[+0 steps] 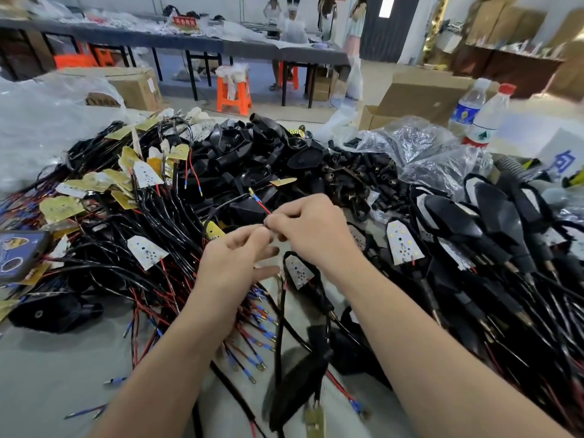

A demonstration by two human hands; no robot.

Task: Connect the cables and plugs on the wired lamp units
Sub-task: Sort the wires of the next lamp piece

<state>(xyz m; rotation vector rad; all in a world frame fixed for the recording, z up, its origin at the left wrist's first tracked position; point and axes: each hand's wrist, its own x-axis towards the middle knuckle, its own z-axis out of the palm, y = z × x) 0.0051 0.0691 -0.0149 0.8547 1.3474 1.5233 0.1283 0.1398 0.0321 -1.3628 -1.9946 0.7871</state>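
My left hand [235, 251] and my right hand [311, 230] meet at the middle of the view, fingertips pinching a thin wire between them. A red wire with a blue and yellow terminal [257, 199] sticks up from my right fingers. Below the hands hangs a lamp unit: a white LED board [298, 273] with black cables and a blurred black housing [297, 384]. A heap of wired LED boards [145, 188] lies on the left. Finished black lamp units [493, 226] lie on the right.
Black housings [252, 153] and small black plugs [360, 175] are piled behind the hands. A phone [19, 251] lies at the left edge. Two water bottles [483, 115] and plastic bags stand at the right rear. People, tables and orange stools are in the background.
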